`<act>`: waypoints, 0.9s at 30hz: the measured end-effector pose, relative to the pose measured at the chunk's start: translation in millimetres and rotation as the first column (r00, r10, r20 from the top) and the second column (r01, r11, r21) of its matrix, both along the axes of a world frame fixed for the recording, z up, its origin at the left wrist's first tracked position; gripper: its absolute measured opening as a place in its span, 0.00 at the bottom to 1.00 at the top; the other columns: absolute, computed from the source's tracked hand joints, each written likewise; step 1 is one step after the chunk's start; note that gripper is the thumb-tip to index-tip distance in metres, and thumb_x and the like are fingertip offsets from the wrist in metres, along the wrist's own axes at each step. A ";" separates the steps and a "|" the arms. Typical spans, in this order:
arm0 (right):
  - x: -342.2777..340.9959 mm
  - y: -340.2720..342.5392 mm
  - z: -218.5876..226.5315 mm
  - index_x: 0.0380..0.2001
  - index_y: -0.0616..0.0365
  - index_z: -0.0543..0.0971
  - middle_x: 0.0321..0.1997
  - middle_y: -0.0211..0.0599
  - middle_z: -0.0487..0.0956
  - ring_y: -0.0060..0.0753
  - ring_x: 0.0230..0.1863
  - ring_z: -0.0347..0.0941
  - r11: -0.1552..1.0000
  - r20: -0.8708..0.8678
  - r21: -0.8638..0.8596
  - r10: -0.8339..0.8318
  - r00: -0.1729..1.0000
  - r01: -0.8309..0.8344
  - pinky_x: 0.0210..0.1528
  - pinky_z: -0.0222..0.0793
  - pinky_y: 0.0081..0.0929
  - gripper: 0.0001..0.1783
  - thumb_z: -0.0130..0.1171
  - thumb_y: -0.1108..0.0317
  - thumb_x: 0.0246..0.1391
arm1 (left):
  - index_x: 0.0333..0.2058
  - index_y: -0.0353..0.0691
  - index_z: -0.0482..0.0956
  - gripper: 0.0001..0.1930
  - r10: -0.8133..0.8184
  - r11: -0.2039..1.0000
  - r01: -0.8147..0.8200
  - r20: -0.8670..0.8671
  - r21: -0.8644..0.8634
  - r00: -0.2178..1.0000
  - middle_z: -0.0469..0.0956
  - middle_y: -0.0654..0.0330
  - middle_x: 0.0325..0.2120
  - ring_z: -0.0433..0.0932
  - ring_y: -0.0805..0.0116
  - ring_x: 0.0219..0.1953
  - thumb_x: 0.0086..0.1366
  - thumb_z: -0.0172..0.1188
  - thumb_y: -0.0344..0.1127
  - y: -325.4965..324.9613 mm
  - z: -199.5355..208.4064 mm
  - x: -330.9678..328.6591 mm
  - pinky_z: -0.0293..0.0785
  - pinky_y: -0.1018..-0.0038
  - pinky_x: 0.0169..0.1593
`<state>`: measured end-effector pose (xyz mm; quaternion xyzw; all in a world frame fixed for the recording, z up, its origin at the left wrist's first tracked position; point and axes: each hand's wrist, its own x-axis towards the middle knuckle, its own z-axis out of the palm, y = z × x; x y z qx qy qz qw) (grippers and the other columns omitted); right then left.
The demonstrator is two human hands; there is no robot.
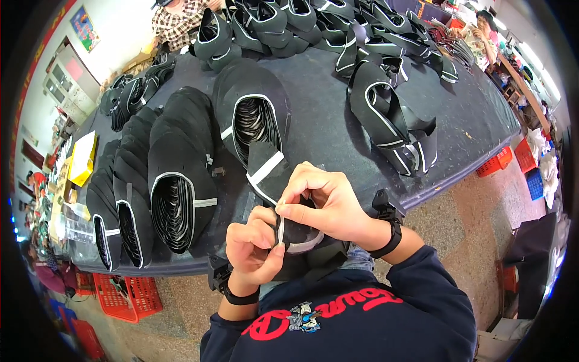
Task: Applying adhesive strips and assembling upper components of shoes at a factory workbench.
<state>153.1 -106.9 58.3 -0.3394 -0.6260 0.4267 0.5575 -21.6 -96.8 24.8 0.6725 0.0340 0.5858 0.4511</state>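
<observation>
My left hand [256,247] and my right hand [329,202] meet near the table's front edge, both with fingers pinched. Between them is a black shoe upper [276,184] with white edging along its opening and a white band across its upper end. The fingertips of both hands pinch its white edging, one hand just above the other. My fingers hide part of the upper, and its lower part hangs close to my lap. Its far end touches a nested stack of black shoe uppers [250,84] right beyond my hands.
More nested stacks of uppers [181,133] lie to the left. Loose uppers [377,108] lie at right on the dark-covered table [325,90], with a large heap [271,24] at the back. Red baskets [129,298] stand on the floor. Two people sit across the table.
</observation>
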 end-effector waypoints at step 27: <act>19.6 39.4 17.8 0.42 0.62 0.76 0.42 0.30 0.77 0.20 0.47 0.68 0.757 -0.002 -0.226 0.629 0.777 -0.613 0.52 0.61 0.24 0.15 0.50 0.62 0.64 | 0.29 0.41 0.65 0.13 -0.400 0.871 0.384 0.010 -0.306 0.917 0.65 0.65 0.19 0.67 0.64 0.30 0.49 0.58 0.18 20.4 37.3 -33.8 0.63 0.71 0.36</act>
